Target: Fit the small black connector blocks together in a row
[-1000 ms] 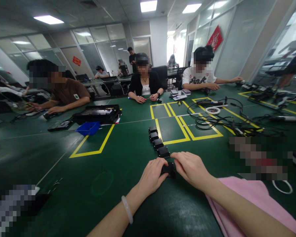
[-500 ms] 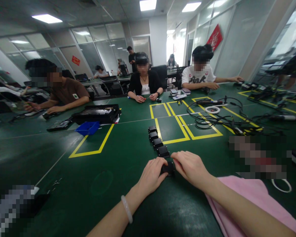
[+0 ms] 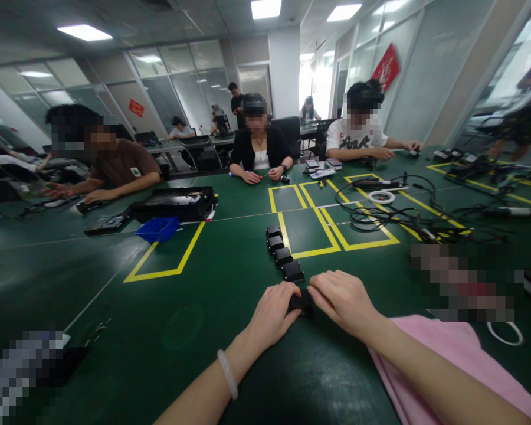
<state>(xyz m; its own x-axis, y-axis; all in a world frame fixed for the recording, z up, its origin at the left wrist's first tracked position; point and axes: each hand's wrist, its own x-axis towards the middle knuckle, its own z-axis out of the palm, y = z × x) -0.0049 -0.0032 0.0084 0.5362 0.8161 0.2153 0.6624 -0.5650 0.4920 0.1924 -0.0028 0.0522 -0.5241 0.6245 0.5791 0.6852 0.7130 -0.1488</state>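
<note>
A small black box-shaped part (image 3: 301, 300) sits low on the green table, between both hands. My left hand (image 3: 275, 311) grips its left side, thumb in front and fingers over the back. My right hand (image 3: 340, 298) is curled at the part's upper right corner, with its fingertips pressed together there; whatever those fingertips pinch is too small to make out. Just beyond the hands, several similar black box-shaped parts (image 3: 283, 256) lie in a row leading away from me.
A blue bin (image 3: 157, 229) and a black open case (image 3: 172, 203) stand at left. Black cables (image 3: 376, 221) and a white ring (image 3: 382, 198) lie at right. Pink cloth (image 3: 442, 354) lies under my right forearm. Co-workers (image 3: 261, 147) sit across the green table (image 3: 221, 336).
My right fingertips have shifted slightly left and down onto the part's corner. The left hand keeps its grip. At far right, a co-worker's outstretched hand has drawn back with a small dark item.
</note>
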